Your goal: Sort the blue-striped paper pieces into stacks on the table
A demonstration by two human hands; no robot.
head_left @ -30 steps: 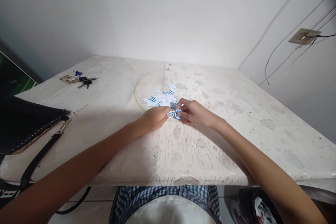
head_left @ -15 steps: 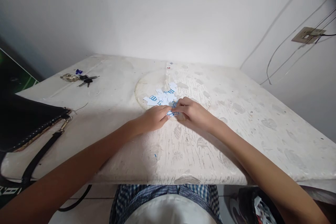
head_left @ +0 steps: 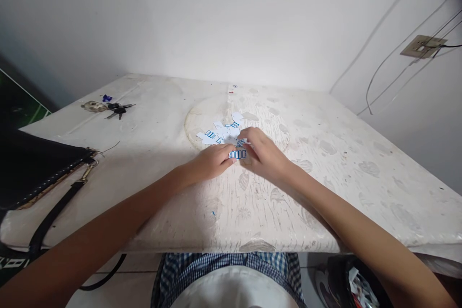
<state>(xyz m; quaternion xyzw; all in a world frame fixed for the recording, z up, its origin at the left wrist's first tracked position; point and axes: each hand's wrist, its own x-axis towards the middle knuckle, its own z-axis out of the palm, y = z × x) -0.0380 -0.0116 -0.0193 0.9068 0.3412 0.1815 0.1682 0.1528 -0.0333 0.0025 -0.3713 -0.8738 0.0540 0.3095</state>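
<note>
The left hand (head_left: 213,160) pinches the blue-marked strip (head_left: 238,154) at nine o'clock, while the right hand (head_left: 265,153) arches half-open and empty at three.

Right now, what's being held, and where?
The left hand pinches a blue-marked paper by its left end; whether the right hand holds any is unclear.

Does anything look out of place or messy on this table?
Yes: white paper pieces lie jumbled and overlapping near the middle of the table, a tiny blue scrap lies apart toward the near edge, and a yellowish curved mark beside the pieces might be a stain.
</note>
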